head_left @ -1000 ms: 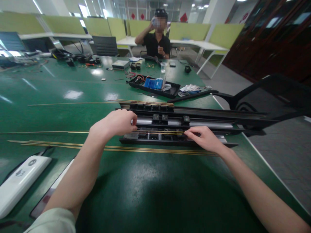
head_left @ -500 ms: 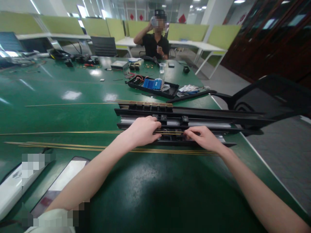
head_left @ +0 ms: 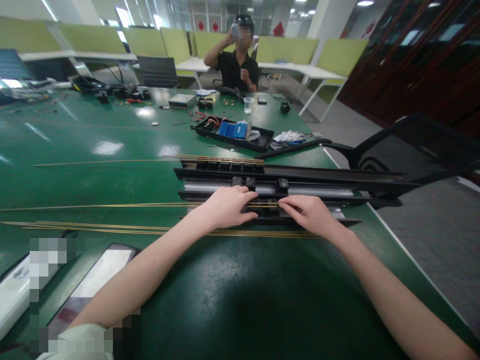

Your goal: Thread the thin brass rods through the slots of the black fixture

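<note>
Two thin brass-coloured rods run level above a black rail fitted with small black blocks. My left hand is curled loosely around the rods, which come out between its fingers and thumb. At the rods' right end, my right hand pinches the tips between thumb and fingers. Blocks under both hands are partly hidden. Behind lies another rail with a silvery strip and black blocks. More brass-coloured rods lie on the table in front of the rails.
Farther back, rods rest across a row of black blocks. A black tray holds a blue item, with gloves beside it. A phone lies at left. Across the table sits a person. A chair stands at right.
My left hand has slid slightly right along the rods, and my right hand has come a little left, so the gap between them is smaller. The view has shifted slightly.
</note>
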A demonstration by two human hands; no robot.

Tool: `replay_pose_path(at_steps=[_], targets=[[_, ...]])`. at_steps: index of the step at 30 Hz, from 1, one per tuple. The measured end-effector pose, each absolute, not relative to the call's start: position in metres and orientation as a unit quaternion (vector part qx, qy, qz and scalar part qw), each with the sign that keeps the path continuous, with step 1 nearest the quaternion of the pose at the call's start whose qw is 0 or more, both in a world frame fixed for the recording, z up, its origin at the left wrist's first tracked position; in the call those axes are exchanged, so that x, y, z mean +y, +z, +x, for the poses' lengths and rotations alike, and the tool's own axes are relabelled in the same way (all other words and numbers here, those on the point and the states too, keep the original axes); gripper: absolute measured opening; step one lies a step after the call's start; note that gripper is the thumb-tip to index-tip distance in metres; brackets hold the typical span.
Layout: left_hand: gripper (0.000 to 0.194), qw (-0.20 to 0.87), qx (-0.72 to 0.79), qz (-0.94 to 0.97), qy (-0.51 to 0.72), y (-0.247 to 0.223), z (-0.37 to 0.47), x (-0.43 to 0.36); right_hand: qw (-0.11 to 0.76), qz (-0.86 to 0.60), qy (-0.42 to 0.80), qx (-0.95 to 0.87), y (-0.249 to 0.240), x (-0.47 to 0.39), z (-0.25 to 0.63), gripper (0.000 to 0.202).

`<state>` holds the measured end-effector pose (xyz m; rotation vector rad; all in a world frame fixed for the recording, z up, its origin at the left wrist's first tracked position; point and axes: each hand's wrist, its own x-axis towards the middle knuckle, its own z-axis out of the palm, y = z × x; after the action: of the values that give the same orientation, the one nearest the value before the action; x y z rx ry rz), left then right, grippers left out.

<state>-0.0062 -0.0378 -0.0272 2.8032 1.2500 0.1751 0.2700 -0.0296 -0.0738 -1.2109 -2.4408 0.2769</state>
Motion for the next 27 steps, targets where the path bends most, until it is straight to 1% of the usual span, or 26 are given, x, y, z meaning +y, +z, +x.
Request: replay_pose_path(at_steps=[5, 15, 27], targets=[[0.045, 0.029, 0.403, 0.914, 0.044, -0.03, -0.005, -0.036, 0.2, -0.427, 0.09, -0.877, -0.073, -0.029, 0.271, 0.029], [0.042, 0.015, 0.403, 0.914, 0.048, -0.033, -0.006, -0.036, 0.185, -0.41, 0.066, -0.891, -0.071, -0.027, 0.274, 0.029], [0.04, 0.006, 0.413, 0.909, 0.052, -0.033, -0.006, -0.036, 0.167, -0.428, 0.139, -0.877, -0.064, -0.023, 0.283, 0.03]])
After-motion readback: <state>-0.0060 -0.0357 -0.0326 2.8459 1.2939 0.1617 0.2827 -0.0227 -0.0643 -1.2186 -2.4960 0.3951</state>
